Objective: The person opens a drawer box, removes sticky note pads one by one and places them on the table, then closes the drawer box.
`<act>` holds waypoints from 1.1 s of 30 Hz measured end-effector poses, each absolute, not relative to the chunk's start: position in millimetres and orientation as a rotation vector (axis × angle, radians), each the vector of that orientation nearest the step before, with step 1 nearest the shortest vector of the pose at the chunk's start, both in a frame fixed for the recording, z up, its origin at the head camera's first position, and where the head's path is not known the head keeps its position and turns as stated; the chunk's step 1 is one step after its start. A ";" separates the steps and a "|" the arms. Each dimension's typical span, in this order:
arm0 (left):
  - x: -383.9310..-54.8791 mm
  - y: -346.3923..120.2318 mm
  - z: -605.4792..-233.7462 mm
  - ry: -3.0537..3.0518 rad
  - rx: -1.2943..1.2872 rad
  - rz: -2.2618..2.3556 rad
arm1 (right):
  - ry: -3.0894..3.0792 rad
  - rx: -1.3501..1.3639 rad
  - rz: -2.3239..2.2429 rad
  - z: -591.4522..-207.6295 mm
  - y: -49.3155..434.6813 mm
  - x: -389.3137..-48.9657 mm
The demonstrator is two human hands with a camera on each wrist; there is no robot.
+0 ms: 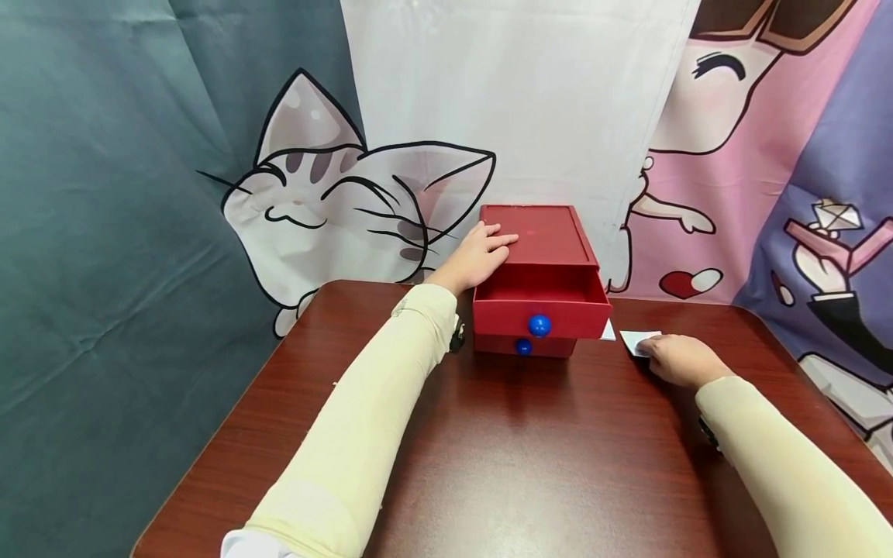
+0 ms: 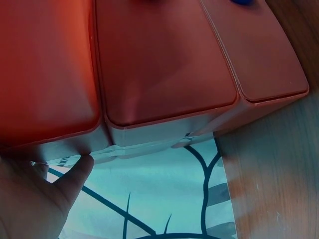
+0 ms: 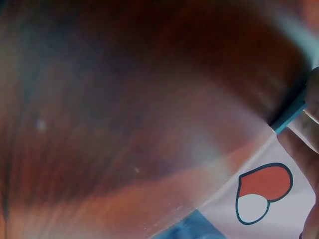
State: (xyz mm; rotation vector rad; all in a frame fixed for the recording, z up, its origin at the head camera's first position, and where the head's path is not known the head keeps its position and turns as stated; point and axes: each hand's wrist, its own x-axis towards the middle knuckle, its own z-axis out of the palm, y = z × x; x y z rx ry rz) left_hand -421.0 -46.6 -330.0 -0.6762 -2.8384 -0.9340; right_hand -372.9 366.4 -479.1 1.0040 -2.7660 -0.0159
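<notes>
A small red drawer cabinet (image 1: 537,232) stands at the back of the table, its upper drawer (image 1: 540,318) pulled out by a blue round knob (image 1: 539,325). My left hand (image 1: 477,254) rests on the cabinet's top left edge with fingers spread over the top. In the left wrist view the thumb (image 2: 77,177) lies along the cabinet's side. To the right of the cabinet, my right hand (image 1: 684,359) pinches a small pale flat card (image 1: 633,341), close over the table. Its dark edge (image 3: 290,117) shows beside the fingers in the right wrist view.
The lower drawer (image 1: 551,346) is shut and has its own blue knob (image 1: 524,346). A white piece (image 1: 608,332) peeks out beside the cabinet's right side. Behind the brown table (image 1: 544,465) hangs a printed cartoon curtain (image 1: 516,93).
</notes>
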 end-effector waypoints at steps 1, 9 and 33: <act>-420.8 -46.5 -330.1 -2.840 -0.676 -0.934 | -2.770 1.005 -0.013 -479.7 366.2 -372.9; -421.1 -47.1 -330.9 -2.825 -0.685 -0.954 | -2.864 0.999 0.055 -479.6 365.4 -377.7; -417.8 -47.8 -327.4 -2.837 -0.684 -0.968 | -3.033 0.753 0.201 -487.5 356.0 -392.1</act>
